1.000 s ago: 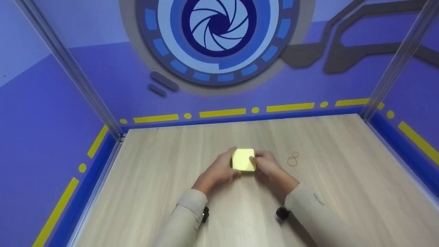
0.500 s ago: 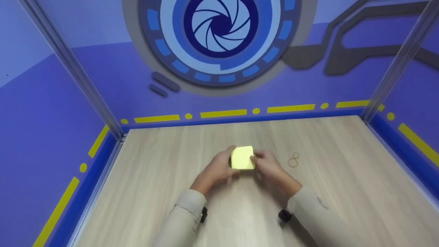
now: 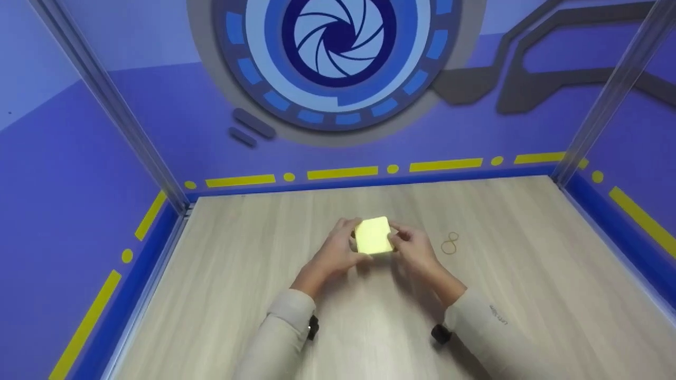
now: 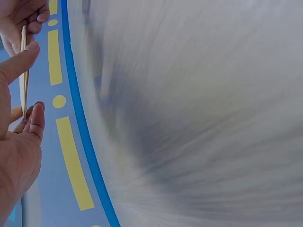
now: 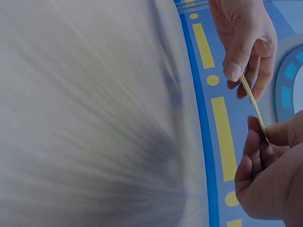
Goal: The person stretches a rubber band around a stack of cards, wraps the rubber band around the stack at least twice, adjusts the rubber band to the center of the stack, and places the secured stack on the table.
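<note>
Since a second ago, the thin yellow square (image 3: 373,236) had shifted slightly toward twelve o'clock and turned a touch counterclockwise; I held it above the wooden tabletop (image 3: 253,274). My left hand (image 3: 334,254), at its eight o'clock, gripped it, thumb at six and fingers near eleven; my right hand (image 3: 419,252) pinched its three o'clock edge. Farther out at three lay a tan figure-eight loop (image 3: 452,240); at twelve stood the patterned wall (image 3: 327,158).
</note>
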{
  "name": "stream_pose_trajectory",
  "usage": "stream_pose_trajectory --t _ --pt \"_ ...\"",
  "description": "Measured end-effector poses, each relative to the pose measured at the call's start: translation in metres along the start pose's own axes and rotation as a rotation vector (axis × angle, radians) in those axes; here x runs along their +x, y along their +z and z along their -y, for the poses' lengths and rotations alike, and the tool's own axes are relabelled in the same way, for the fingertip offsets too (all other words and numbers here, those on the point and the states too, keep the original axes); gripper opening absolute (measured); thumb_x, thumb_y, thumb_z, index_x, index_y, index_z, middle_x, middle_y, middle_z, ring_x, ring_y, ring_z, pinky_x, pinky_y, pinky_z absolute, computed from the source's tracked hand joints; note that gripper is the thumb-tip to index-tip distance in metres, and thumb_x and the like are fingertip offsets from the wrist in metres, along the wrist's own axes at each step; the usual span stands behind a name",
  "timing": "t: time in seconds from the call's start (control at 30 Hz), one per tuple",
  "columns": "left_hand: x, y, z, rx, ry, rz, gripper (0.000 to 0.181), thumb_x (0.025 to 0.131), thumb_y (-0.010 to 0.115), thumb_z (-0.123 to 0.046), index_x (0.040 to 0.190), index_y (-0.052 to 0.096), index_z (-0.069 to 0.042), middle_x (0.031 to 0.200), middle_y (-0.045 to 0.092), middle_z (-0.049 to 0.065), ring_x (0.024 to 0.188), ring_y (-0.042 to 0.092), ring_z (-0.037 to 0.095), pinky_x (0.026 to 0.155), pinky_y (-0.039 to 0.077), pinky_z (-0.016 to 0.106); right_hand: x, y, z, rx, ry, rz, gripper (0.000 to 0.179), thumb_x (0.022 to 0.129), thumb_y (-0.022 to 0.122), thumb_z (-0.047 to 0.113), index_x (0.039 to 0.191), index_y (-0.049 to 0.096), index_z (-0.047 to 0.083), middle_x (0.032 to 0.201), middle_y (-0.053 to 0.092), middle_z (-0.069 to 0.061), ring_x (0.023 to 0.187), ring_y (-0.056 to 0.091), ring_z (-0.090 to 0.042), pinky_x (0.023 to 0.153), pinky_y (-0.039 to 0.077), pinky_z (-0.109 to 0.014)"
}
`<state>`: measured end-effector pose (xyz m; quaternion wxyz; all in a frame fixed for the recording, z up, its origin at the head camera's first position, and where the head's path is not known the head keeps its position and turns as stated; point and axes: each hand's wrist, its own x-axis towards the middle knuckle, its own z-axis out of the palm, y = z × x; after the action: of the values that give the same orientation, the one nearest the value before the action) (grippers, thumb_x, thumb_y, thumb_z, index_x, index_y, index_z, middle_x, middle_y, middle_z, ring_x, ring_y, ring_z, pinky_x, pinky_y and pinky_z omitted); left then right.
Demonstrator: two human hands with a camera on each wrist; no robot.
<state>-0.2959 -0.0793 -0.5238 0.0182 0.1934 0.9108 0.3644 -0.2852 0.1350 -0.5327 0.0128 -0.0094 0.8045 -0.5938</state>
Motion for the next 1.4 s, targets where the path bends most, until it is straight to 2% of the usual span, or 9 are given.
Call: stream_pose_trajectory --t 0.23,0.4,0.57,0.7,0.8,0.93,1.17,1.27,1.4 --pt "0.001 -0.004 0.000 -0.085 -0.015 0.027 0.089 0.081 0.082 -0.022 0.155 0.033 -0.016 0.130 0.057 0.003 0.107 0.057 0.016 0.091 0.052 0.032 0.002 -0.006 -0.005 0.010 -0.064 0.096 0.049 0.096 0.058 0.010 0.145 0.051 0.012 0.089 0.063 -0.011 0.088 0.060 -0.035 0.071 0.053 -0.033" --pt "0.002 -0.005 -0.002 -0.115 -0.042 0.048 0.089 0.082 0.081 -0.019 0.155 0.030 -0.017 0.127 0.058 0.003 0.107 0.057 0.015 0.093 0.052 0.034 -0.001 -0.010 -0.005 -0.052 -0.147 0.170 0.060 0.095 0.062 0.008 0.151 0.042 0.012 0.093 0.061 -0.010 0.084 0.056 -0.023 0.069 0.048 -0.024" --pt "0.000 -0.005 -0.003 -0.091 -0.055 0.070 0.093 0.083 0.081 -0.024 0.158 0.025 -0.018 0.145 0.052 0.005 0.122 0.054 0.017 0.104 0.047 0.039 -0.005 -0.012 -0.003 -0.183 -0.175 0.206 0.048 0.091 0.066 0.011 0.138 0.055 0.006 0.097 0.062 -0.007 0.088 0.056 -0.018 0.073 0.048 -0.027" --pt "-0.001 -0.004 -0.001 -0.083 -0.005 0.060 0.093 0.082 0.082 -0.028 0.157 0.028 -0.015 0.147 0.051 0.006 0.128 0.053 0.020 0.107 0.046 0.042 -0.006 -0.011 -0.003 -0.268 -0.180 0.209 0.058 0.089 0.069 0.014 0.144 0.050 0.011 0.095 0.063 -0.001 0.087 0.056 -0.017 0.074 0.048 -0.030" --pt "0.000 -0.005 -0.001 -0.070 0.040 0.045 0.089 0.082 0.082 -0.027 0.154 0.032 -0.012 0.142 0.055 0.006 0.123 0.055 0.020 0.104 0.047 0.041 -0.005 -0.009 -0.004 -0.326 -0.222 0.221 0.073 0.090 0.069 0.015 0.155 0.036 0.017 0.092 0.064 0.002 0.085 0.056 -0.016 0.072 0.048 -0.029" --pt "0.001 -0.004 -0.003 -0.056 0.063 0.037 0.083 0.081 0.081 -0.024 0.151 0.036 -0.012 0.135 0.058 0.004 0.119 0.057 0.018 0.102 0.048 0.040 -0.006 -0.008 -0.006 -0.391 -0.274 0.207 0.069 0.091 0.068 0.012 0.153 0.038 0.016 0.087 0.064 0.004 0.081 0.057 -0.014 0.068 0.048 -0.027" --pt "0.002 -0.003 -0.005 -0.012 0.025 0.035 0.090 0.080 0.083 -0.022 0.154 0.033 -0.014 0.143 0.055 0.004 0.127 0.055 0.019 0.107 0.045 0.041 -0.008 -0.008 -0.005 -0.428 -0.309 0.169 0.062 0.093 0.068 0.015 0.150 0.044 0.012 0.084 0.065 0.005 0.078 0.058 -0.012 0.067 0.049 -0.026" --pt "0.002 -0.003 -0.005 -0.004 0.023 0.036 0.086 0.080 0.082 -0.025 0.152 0.036 -0.016 0.140 0.057 0.003 0.123 0.056 0.018 0.105 0.046 0.040 -0.009 -0.008 -0.007 -0.446 -0.312 0.175 0.060 0.094 0.067 0.015 0.149 0.044 0.011 0.086 0.066 0.003 0.078 0.059 -0.011 0.068 0.050 -0.026" --pt "0.002 -0.005 -0.004 -0.007 0.039 0.041 0.080 0.081 0.082 -0.027 0.149 0.040 -0.017 0.133 0.059 0.000 0.116 0.056 0.016 0.101 0.048 0.039 -0.011 -0.009 -0.009 -0.468 -0.301 0.166 0.034 0.094 0.067 0.017 0.127 0.063 0.010 0.086 0.066 0.001 0.077 0.058 -0.012 0.065 0.049 -0.026"
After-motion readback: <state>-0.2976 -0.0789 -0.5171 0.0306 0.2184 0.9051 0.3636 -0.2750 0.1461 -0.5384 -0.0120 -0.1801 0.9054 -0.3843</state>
